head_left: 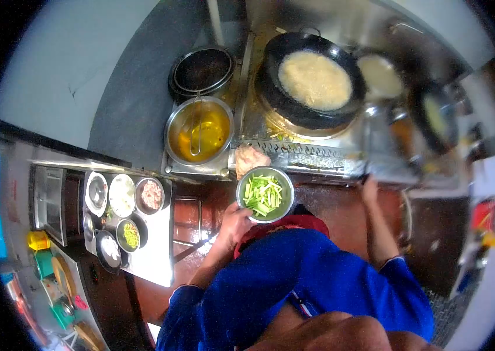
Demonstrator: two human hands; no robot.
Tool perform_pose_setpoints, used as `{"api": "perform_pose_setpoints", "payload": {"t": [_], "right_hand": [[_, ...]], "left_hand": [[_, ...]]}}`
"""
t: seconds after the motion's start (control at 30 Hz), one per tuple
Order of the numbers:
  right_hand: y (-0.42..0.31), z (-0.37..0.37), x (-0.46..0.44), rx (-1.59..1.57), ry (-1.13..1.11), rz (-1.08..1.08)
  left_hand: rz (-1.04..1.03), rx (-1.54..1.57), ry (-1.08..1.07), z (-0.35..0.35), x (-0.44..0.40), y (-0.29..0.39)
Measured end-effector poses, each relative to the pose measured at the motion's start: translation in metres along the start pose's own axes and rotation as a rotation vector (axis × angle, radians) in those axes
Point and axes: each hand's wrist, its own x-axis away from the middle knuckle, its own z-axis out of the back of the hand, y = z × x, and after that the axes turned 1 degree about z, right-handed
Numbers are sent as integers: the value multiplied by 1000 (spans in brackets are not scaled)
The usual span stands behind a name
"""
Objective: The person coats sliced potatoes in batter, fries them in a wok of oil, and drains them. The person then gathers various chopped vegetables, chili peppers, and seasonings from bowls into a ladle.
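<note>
A metal bowl [287,200] of cut green vegetable pieces [264,195] is held at its left rim by my left hand [236,223], in front of my body. At the stove's front edge, my right hand [369,188] is low, beside a dark knob or handle; its fingers are too small and blurred to make out. Beyond the bowl, a black wok [344,114] on the burner holds pale, bubbling food or liquid [315,81]. A crumpled tan cloth [251,159] lies at the stove edge just behind the bowl.
Left of the wok stand a steel pot of yellow oil [172,131] and dark stacked pans [203,69]. A white side table [158,248] bears several bowls of ingredients. At right are a pan of pale liquid [380,76] and another dark wok [434,117].
</note>
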Motion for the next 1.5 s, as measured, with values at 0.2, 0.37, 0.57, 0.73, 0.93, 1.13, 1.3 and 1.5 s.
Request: {"api": "perform_pose_setpoints", "payload": {"t": [0.2, 0.37, 0.57, 0.73, 0.93, 1.13, 1.3, 1.5], "right_hand": [[-4, 41, -51, -255, 89, -35], [-8, 128, -12, -465, 98, 95], [-44, 283, -16, -239, -293, 343], [-87, 246, -54, 45, -233, 555], [-146, 187, -85, -575, -242, 306], [-131, 129, -144, -367, 51, 367], [-159, 142, -108, -1175, -477, -124], [-156, 156, -80, -1697, -733, -389]], "left_hand": [[-105, 18, 29, 4, -14, -4], [-300, 134, 115, -13, 10, -29], [-362, 163, 181, -13, -13, -39], [-345, 122, 187, -29, -11, -41], [-382, 192, 213, -54, -12, -45], [-457, 200, 355, -17, -19, -65], [-607, 160, 618, 21, -5, -89], [-631, 191, 752, 65, 24, -101]]}}
